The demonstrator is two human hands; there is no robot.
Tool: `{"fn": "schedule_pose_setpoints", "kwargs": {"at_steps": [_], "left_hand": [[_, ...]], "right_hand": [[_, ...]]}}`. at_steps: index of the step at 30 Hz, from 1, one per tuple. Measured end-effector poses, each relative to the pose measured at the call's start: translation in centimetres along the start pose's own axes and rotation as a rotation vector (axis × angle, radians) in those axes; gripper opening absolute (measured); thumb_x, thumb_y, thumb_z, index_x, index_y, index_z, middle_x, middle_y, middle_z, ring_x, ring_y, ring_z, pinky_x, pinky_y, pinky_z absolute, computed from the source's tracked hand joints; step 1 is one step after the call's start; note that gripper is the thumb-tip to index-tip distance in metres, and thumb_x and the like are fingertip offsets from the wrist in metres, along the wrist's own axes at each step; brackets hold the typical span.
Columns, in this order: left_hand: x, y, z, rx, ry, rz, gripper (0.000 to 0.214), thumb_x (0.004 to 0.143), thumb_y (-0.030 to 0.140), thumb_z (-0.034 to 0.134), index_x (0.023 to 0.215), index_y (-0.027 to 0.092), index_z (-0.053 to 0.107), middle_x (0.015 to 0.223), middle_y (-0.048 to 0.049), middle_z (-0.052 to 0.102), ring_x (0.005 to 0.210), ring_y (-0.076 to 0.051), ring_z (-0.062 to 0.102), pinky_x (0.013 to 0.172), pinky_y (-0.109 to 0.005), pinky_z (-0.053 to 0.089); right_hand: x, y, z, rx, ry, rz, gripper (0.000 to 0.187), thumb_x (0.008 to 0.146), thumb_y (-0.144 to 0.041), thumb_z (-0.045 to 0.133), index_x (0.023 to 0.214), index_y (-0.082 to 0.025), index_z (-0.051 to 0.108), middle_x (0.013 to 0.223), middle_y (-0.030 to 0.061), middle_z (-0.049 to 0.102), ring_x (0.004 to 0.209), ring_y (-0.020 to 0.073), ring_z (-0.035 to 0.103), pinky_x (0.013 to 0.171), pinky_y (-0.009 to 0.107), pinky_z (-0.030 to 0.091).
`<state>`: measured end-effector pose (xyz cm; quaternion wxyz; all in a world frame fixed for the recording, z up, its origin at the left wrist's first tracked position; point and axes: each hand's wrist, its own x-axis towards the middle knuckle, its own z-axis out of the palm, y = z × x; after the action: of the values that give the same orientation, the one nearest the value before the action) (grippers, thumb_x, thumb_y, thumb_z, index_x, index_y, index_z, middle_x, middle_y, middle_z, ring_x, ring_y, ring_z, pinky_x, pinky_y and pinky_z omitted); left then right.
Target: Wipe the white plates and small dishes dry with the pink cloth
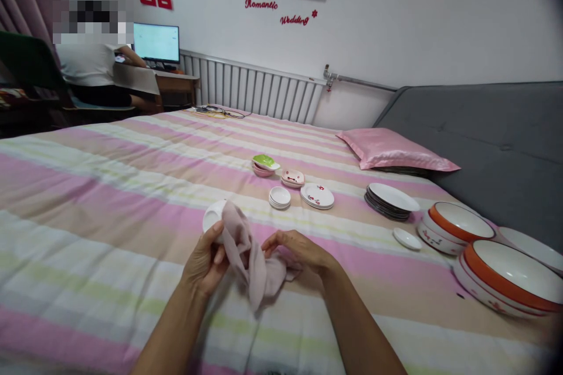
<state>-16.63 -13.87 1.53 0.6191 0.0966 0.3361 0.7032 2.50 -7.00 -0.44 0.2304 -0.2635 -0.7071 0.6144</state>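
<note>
Pinching a glossy, round white dish (212, 218) in the left hand (206, 259); clasping soft, crumpled pink cloth (257, 269) in the right hand (301, 249).

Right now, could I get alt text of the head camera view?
A left hand holds a small white dish, the right hand at a pink cloth against it, above a striped bed. Stacked dishes, orange-banded bowls and a pink pillow rest there.

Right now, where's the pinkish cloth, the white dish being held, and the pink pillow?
Pinkish cloth (255, 269): head view, on its bunched folds.
Held white dish (212, 218): head view, on its uncovered part.
Pink pillow (394, 150): head view, middle of its top.
</note>
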Motion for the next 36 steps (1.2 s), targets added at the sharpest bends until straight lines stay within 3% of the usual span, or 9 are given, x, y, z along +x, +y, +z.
{"fn": "schedule_pose_setpoints", "kwargs": {"at_steps": [6,11,15,19,23,27,29,31,36], "left_hand": [[0.0,-0.6,-0.1,0.018,-0.068,-0.005,0.03,0.055,0.024,0.075,0.042,0.013,0.05,0.022,0.0049,0.04,0.024,-0.005,0.039,0.035,-0.015,0.039],[-0.1,-0.2,-0.4,0.027,-0.063,-0.024,0.038,0.052,0.027,0.076,0.034,0.014,0.045,0.021,0.004,0.039,0.023,-0.006,0.039,0.031,-0.015,0.037],[-0.2,0.5,-0.4,-0.003,-0.032,0.025,0.032,0.051,0.022,0.074,0.036,0.013,0.047,0.02,0.0038,0.04,0.021,-0.004,0.037,0.03,-0.012,0.036],[-0.3,0.3,-0.2,0.017,-0.019,0.064,0.021,0.051,0.019,0.072,0.043,0.013,0.053,0.022,0.0054,0.043,0.018,-0.001,0.032,0.027,-0.009,0.028],[-0.1,-0.4,-0.1,0.108,-0.057,0.029,0.028,0.049,0.027,0.076,0.044,0.014,0.052,0.02,0.0065,0.039,0.02,-0.002,0.034,0.031,-0.011,0.033],[0.1,-1.2,-0.2,0.209,-0.063,0.061,0.032,0.048,0.032,0.079,0.053,0.014,0.053,0.028,0.0087,0.044,0.022,0.0,0.03,0.027,-0.009,0.023],[0.1,-1.7,-0.2,0.27,-0.074,0.072,0.033,0.049,0.033,0.079,0.057,0.014,0.054,0.033,0.0091,0.046,0.024,0.002,0.028,0.027,-0.009,0.019],[-0.1,-2.4,0.0,0.336,-0.086,0.08,0.034,0.05,0.035,0.078,0.059,0.014,0.053,0.034,0.0095,0.045,0.025,0.002,0.027,0.028,-0.01,0.016],[-0.5,-3.9,0.5,0.461,-0.114,0.088,0.037,0.05,0.036,0.078,0.057,0.015,0.049,0.03,0.0102,0.037,0.025,0.0,0.024,0.03,-0.013,0.013]], "right_hand": [[0.4,0.4,1.8,-0.106,-0.04,0.053,0.039,0.07,-0.045,0.067,0.096,-0.017,0.062,0.08,0.0009,0.058,0.07,0.0123,0.051,0.062,0.022,0.04],[-0.1,-0.9,3.0,0.132,-0.087,0.01,0.031,0.069,-0.042,0.067,0.081,-0.014,0.064,0.07,-0.0012,0.056,0.063,0.0112,0.051,0.06,0.022,0.039],[-1.6,-2.5,2.6,0.382,-0.13,-0.058,0.035,0.07,-0.041,0.067,0.093,-0.015,0.065,0.082,0.003,0.062,0.073,0.0152,0.057,0.069,0.026,0.042],[-2.7,-3.6,1.1,0.335,-0.048,-0.102,0.039,0.069,-0.041,0.067,0.098,-0.015,0.063,0.087,0.0045,0.063,0.077,0.0161,0.057,0.07,0.026,0.042],[-2.7,-3.2,-1.5,0.042,0.234,-0.102,0.033,0.071,-0.037,0.064,0.096,-0.016,0.06,0.088,0.005,0.063,0.079,0.0178,0.057,0.07,0.028,0.043],[-2.1,-1.9,-3.3,-0.53,0.909,-0.027,0.029,0.068,-0.031,0.061,0.093,-0.016,0.06,0.079,0.0053,0.06,0.078,0.022,0.055,0.075,0.037,0.042],[-1.9,-1.7,-3.1,-0.658,1.065,-0.074,0.035,0.066,-0.028,0.062,0.099,-0.017,0.059,0.089,0.0077,0.06,0.087,0.0242,0.054,0.081,0.041,0.04],[-1.8,-2.1,-2.0,-0.586,0.952,-0.146,0.034,0.068,-0.028,0.061,0.101,-0.018,0.058,0.091,0.0072,0.061,0.086,0.022,0.055,0.081,0.038,0.041],[-1.6,-3.3,2.0,-0.166,0.41,-0.137,0.022,0.08,-0.033,0.054,0.096,-0.019,0.058,0.087,0.0039,0.063,0.08,0.0169,0.06,0.074,0.029,0.046]]}}
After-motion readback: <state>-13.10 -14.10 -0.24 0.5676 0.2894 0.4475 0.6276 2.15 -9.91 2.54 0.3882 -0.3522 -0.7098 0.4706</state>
